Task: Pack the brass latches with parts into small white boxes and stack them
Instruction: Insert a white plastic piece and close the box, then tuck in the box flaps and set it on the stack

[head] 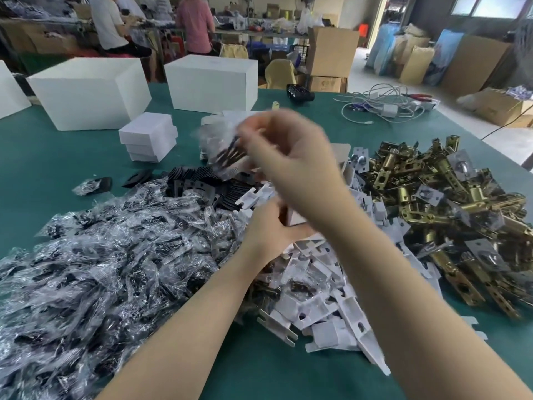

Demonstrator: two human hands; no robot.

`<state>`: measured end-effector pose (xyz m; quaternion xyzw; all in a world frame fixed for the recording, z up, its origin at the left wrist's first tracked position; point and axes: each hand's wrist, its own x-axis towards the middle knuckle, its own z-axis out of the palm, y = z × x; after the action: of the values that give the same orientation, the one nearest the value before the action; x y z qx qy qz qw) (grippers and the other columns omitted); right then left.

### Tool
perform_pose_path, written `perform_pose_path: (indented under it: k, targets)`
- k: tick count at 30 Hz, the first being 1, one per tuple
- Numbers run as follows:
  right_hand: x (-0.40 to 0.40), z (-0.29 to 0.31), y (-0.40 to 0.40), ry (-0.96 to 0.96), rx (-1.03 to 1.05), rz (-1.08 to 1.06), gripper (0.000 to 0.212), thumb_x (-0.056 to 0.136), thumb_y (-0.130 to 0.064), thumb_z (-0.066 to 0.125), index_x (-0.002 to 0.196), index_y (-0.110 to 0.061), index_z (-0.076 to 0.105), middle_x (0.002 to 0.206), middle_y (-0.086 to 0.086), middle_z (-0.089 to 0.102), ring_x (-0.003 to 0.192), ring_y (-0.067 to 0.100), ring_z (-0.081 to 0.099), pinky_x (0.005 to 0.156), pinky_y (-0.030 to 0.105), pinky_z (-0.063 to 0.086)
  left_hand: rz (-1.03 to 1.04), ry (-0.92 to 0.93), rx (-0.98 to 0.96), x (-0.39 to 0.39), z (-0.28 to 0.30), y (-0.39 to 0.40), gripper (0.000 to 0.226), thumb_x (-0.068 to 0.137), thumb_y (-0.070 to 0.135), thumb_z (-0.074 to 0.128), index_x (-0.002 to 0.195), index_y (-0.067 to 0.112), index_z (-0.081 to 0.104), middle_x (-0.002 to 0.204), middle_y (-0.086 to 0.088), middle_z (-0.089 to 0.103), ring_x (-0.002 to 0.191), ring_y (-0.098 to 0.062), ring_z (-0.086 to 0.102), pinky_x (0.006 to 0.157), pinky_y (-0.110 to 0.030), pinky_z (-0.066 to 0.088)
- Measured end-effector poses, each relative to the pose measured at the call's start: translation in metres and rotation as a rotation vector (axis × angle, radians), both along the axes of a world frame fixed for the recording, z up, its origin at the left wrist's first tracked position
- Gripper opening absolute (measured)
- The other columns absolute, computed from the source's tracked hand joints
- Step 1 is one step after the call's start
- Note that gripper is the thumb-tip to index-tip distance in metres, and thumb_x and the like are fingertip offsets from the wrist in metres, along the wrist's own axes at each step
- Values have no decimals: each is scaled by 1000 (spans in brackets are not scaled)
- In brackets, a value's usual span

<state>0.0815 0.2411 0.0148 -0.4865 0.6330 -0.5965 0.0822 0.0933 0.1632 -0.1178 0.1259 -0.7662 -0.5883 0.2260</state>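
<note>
A green felt-like table (57, 168) is covered by three heaps. From 7 to 9 o'clock lies a crinkled mound of clear plastic parts bags (101, 255) with dark contents; at centre and 5 o'clock, flat white die-cut box blanks (326, 310) with notched edges; at 3 o'clock, glossy brass latches (432, 203), tubular with punched plates. Flat black plates (199, 186) are stacked at 11 o'clock of centre. Three small white boxes (150, 138) are stacked at 10 o'clock, in front of large white cartons (89, 90).

The right hand (288, 157) is raised above the heaps — motion-blurred — with fingers curled round a clear bag of dark plates (225, 154). The left hand (271, 226) is curled round a partly folded white box (294, 217) at centre.

Bare green surface is seen along the near edge at 6 o'clock and at 9 to 10 o'clock; white cables (380, 105) lie at 1 o'clock
</note>
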Motion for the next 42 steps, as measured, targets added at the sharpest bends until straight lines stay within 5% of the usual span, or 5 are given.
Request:
perform_pose_path:
  k: [7,14,22,38,42]
  targets:
    - [-55,15,57,100,-29,-281,10,95,-14,61,92,-23,64,86,-4,71,74,12,69,64,18,53,-35,64,37,-2,-3,-4,40,60,35,87,89,55,66,94,21,73,78,-3,72,57,-15,54]
    - [-88,3,67,496,259,-340,14,91,-19,68,101,-26,74,89,-10,71,77,9,65,77,24,55,5,42,10,-5,-6,-5,51,58,43,84,106,32,69,98,11,73,90,-14,71,73,-42,62]
    - [-88,-4,59,690,447,-275,15,89,-23,70,101,-28,78,79,-15,59,68,-8,48,67,5,34,2,79,35,-4,-4,-2,45,55,43,85,96,49,68,99,12,73,89,-9,71,69,-28,60]
    - [-86,-2,62,620,426,-324,14,85,-19,73,91,-31,77,75,-19,66,68,-13,54,66,0,35,-4,94,36,-4,-5,-2,40,55,43,85,90,53,67,96,17,72,88,-4,69,67,-20,56]
    - [-84,-5,58,646,471,-345,12,86,-21,73,93,-29,77,81,-10,70,66,-2,53,70,13,42,10,74,7,-5,-6,-4,42,55,46,82,93,46,67,96,13,72,90,-9,69,75,-30,60]
